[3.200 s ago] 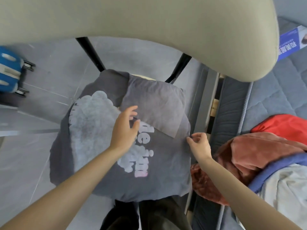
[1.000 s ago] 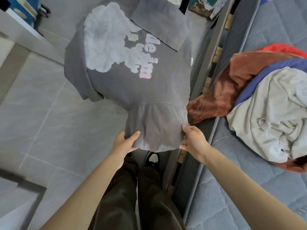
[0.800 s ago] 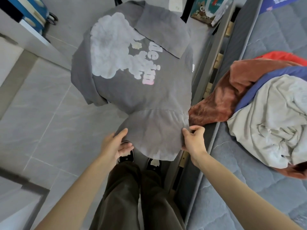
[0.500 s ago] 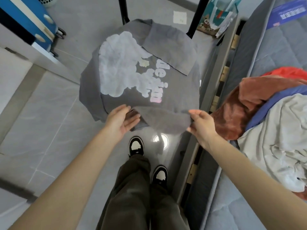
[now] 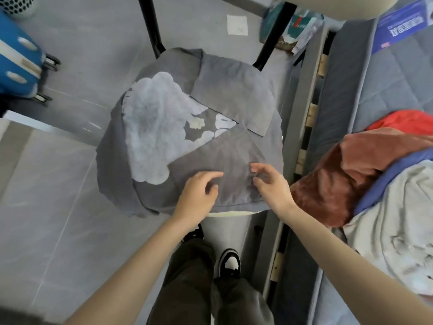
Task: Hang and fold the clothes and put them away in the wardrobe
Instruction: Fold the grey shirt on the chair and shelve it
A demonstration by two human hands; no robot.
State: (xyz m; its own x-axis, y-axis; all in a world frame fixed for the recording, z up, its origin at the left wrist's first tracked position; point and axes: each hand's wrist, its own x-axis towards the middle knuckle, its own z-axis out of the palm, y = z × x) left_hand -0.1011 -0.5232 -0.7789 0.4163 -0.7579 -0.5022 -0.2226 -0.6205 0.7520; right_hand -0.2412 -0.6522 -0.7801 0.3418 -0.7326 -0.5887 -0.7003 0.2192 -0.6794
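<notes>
A grey T-shirt with a white cloud print lies spread over a chair seat, both sleeves folded inward across the print. My left hand rests on the near folded sleeve with its fingers loosely spread. My right hand hovers just over the same sleeve, fingers relaxed and apart, holding nothing. On the bed at the right sits a pile of clothes: a rust-brown garment, a red one, a blue one and a light grey one.
A grey bed frame with a quilted mattress runs along the right. Black chair legs stand behind the seat. A blue suitcase is at the far left on the tiled floor. My shoes are below the chair.
The near sleeve that both hands held hanging below the seat has been lifted and laid over the shirt's front. Both hands have released it and now lie on or above it.
</notes>
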